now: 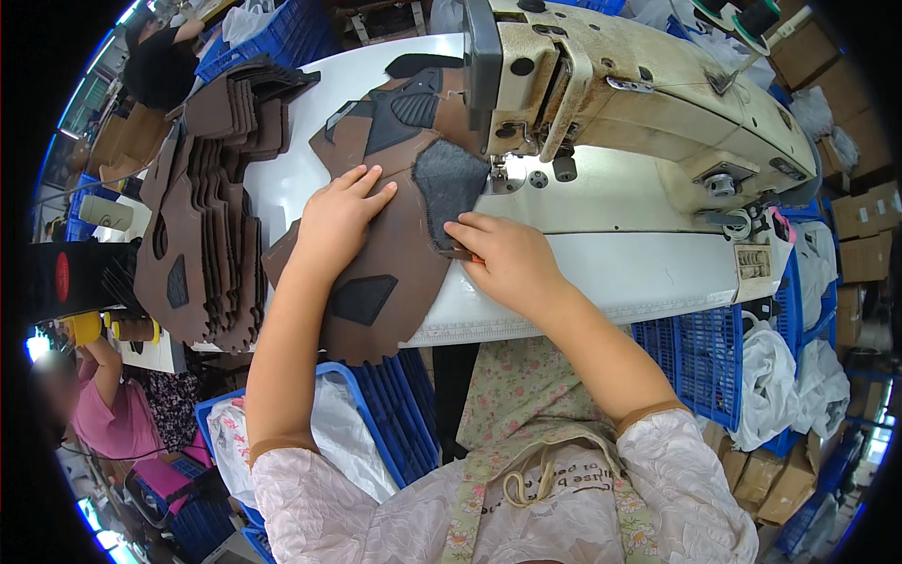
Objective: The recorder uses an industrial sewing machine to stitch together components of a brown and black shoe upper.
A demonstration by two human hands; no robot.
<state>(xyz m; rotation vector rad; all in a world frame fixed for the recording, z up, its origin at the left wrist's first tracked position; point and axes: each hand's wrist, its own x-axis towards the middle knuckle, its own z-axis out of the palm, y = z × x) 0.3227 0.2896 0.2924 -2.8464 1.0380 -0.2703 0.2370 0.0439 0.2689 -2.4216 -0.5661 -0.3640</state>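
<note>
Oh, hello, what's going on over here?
A person is working at a sewing machine. Their left hand is spread on a brown piece, and their right hand is at the edge of its dark grey patch, with a small item mostly hidden under the fingers. The patch's corner is at the needle area. More brown pieces are stacked to the left.

That's a pale, leaf-textured top (319, 508) with short sleeves (681, 484); brown cuffs (650, 415); a green flowered apron (526, 381); a beige cord (515, 491) tied in front; dark lettering (592, 480).
</note>
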